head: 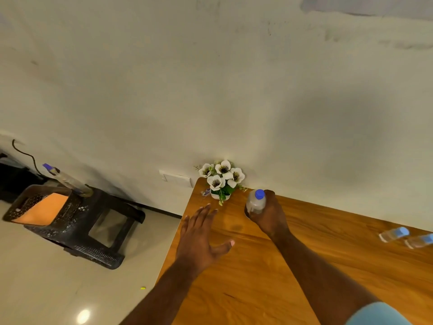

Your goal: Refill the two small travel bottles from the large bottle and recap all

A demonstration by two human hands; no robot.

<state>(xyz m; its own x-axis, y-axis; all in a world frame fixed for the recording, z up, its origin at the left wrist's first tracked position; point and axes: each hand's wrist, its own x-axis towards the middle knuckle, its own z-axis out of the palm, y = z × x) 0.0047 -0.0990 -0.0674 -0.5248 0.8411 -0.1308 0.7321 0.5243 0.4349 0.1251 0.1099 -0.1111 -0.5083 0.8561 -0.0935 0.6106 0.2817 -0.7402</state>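
My right hand (271, 215) grips a clear bottle (255, 202) with a blue cap, held upright just over the wooden table (257, 277) near the wall. My left hand (201, 235) hovers flat over the table's left part, fingers straight and spread, holding nothing. Two small clear bottles with blue caps, one (393, 234) beside the other (419, 240), lie on their sides at the table's right edge of view.
A small white pot of white artificial flowers (221, 178) stands against the wall just left of the held bottle. Left of the table, on the floor, a dark plastic stool (93, 219) carries a basket with an orange cloth (42, 207) and another blue-capped bottle (63, 178).
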